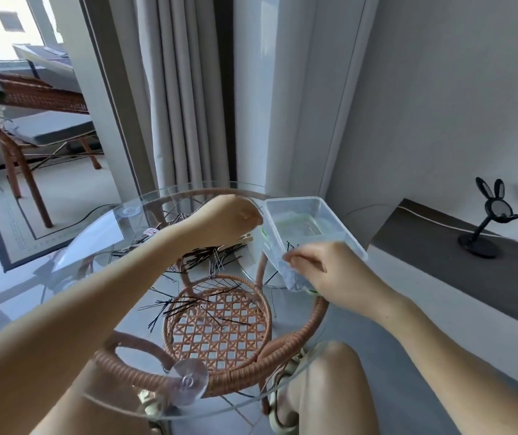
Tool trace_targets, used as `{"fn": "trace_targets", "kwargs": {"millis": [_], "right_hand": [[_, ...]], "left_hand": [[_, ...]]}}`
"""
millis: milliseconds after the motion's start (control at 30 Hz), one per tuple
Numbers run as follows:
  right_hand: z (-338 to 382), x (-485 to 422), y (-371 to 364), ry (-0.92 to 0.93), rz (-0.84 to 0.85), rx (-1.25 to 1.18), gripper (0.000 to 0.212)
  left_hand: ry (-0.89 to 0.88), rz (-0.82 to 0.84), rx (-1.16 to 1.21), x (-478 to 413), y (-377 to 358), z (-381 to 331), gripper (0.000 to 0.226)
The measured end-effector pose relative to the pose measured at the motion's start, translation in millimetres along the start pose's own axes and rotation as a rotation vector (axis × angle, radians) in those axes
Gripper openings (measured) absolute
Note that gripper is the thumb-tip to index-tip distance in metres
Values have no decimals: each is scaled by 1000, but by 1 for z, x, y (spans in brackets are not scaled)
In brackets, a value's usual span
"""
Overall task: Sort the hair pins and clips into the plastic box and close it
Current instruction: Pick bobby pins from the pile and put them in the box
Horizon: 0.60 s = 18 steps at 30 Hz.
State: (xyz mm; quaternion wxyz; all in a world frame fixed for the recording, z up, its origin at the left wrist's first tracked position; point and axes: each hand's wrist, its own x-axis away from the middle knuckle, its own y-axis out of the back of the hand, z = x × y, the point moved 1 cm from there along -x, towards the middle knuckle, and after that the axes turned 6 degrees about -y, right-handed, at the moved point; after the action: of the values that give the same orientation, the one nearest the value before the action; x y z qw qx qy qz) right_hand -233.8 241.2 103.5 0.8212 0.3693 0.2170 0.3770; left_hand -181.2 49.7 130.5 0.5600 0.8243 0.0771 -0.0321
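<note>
So, box [311, 221] sits open at 2 o'clock on the glass table [72, 271], tilted toward me. My right hand [323, 271] at 3 o'clock has fingers closed on its near rim. My left hand [229, 218] at 12 hovers by the box's left wall, fingers curled together; can't tell if it pinches anything. Black pins [207, 262] lie scattered across the centre. Wicker shelf [216, 331] shows under the glass at 6.
</note>
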Motion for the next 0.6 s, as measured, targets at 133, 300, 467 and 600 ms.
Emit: {"fn": "trace_targets", "kwargs": {"millis": [133, 300, 467, 600], "right_hand": [[5, 7, -61, -34, 201, 159, 41], [-2, -1, -113, -167, 144, 295, 60], [1, -20, -146, -67, 80, 332, 54], [18, -28, -155, 113, 150, 59, 44]], "left_hand": [[95, -14, -65, 67, -18, 50, 28], [281, 51, -129, 132, -66, 75, 56], [251, 78, -172, 137, -104, 81, 105], [184, -11, -80, 109, -107, 86, 67]]}}
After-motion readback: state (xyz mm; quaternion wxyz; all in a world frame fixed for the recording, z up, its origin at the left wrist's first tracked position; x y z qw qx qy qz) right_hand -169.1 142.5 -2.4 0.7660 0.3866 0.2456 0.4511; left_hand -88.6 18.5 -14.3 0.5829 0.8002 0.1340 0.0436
